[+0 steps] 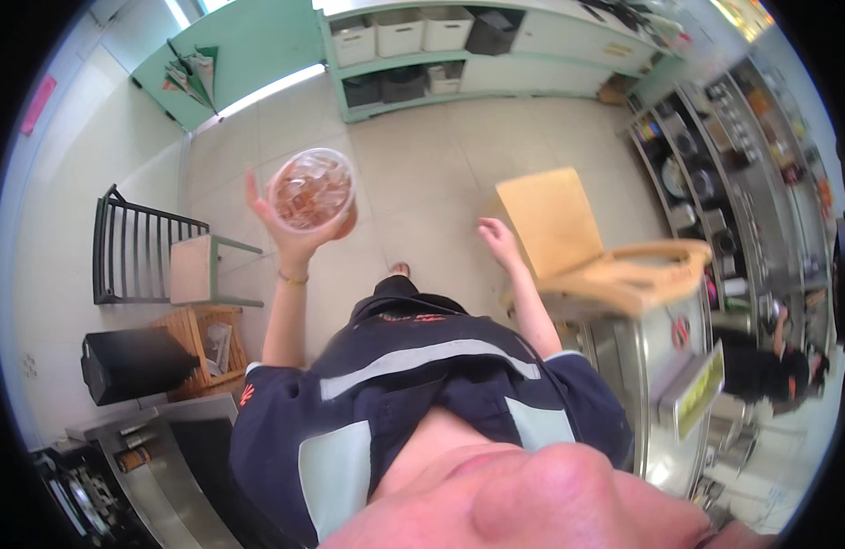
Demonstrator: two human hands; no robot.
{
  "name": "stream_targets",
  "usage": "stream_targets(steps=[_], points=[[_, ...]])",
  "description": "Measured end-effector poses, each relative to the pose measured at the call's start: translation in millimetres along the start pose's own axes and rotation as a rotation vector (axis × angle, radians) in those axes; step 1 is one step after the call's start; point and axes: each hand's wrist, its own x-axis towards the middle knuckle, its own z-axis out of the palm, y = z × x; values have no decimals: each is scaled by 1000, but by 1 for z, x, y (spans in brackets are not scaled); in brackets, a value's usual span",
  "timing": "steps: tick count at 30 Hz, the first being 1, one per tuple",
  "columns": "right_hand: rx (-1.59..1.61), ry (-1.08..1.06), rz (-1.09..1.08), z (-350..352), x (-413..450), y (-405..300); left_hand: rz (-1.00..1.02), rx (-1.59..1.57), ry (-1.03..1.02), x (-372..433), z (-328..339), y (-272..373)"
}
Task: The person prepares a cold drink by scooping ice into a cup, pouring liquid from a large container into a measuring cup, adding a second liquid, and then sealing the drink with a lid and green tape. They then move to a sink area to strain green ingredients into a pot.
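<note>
My left hand (pixel 300 237) is wrapped around a clear plastic cup (pixel 350 180), raised in front of me over the floor. The cup holds a reddish-brown drink (pixel 300 214) with many ice pieces (pixel 314 177) showing at the top. My left thumb sticks out away from the cup's side. To the right, my right hand (pixel 499 240) hangs with nothing visible in it, its fingers loosely bent and slightly apart. Just beside that hand stands a light wooden chair (pixel 549 219) with a curved frame; I see no contact with it.
A metal counter (pixel 628 384) carries a metal pan (pixel 693 391) on my right. Past it, a co-worker (pixel 765 370) stands near loaded shelves (pixel 704 171). On the left are a slatted black rack (pixel 148 254), a stool (pixel 191 270) and a wooden crate (pixel 196 343). A green-edged cabinet (pixel 422 65) lies ahead.
</note>
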Motion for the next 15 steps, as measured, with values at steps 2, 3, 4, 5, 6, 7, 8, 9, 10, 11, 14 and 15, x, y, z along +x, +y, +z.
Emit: stream_targets(steps=[2,3,4,5,6,7,8,9,10,11,14,15], points=[[59,140,44,-1,69,-1,-15,-37,39,49,27,-58],[-46,220,77,-2,83,19,-44,-115,57,72,47,-89],[-167,131,159,-3,79,31,-79,-140,90,82,61,-111],[-281,48,232,-5,83,36,-95,-139,97,103,77,-140],[-375,31,117,-8,83,41,-68,-96,124,127,93,-170],[-467,29,4,-13,82,48,-33,-66,141,150,111,-200],[-439,100,117,-22,83,59,-66,-203,149,176,128,-223],[-408,168,224,-31,90,74,-66,-199,150,200,142,-245],[-175,315,467,-40,102,87,-184,-422,212,223,159,-271],[68,462,714,-53,111,102,-310,-647,266,243,178,-290],[-199,585,691,-93,210,123,-188,-416,182,310,222,-368],[-351,528,670,-104,245,131,-132,-208,142,321,225,-400]])
